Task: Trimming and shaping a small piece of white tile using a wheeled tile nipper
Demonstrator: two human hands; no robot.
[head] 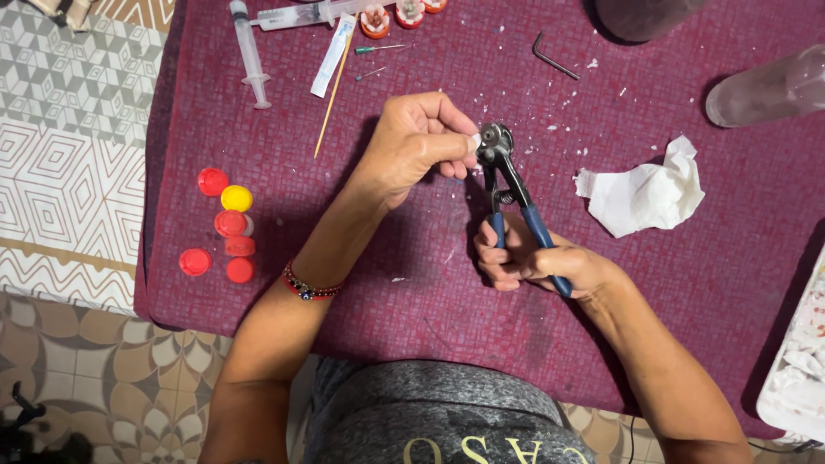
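Observation:
My right hand [537, 262] grips the blue handles of a pair of wheeled nippers [507, 185], whose dark metal jaws point away from me. My left hand [417, 142] pinches a small white piece [474, 140] between thumb and fingers and holds it right at the jaws. Both hands hover over a maroon cloth [430, 283] sprinkled with tiny white chips. A red beaded bracelet [308, 288] circles my left wrist.
Several red caps and one yellow cap [235, 198] lie at the left. Syringes [249, 51], a wooden skewer [333, 90] and a hex key [554, 57] lie at the back. A crumpled white tissue [644, 193] sits right, with a clear bottle [769, 90] behind it. A white tray [799, 369] stands at the right edge.

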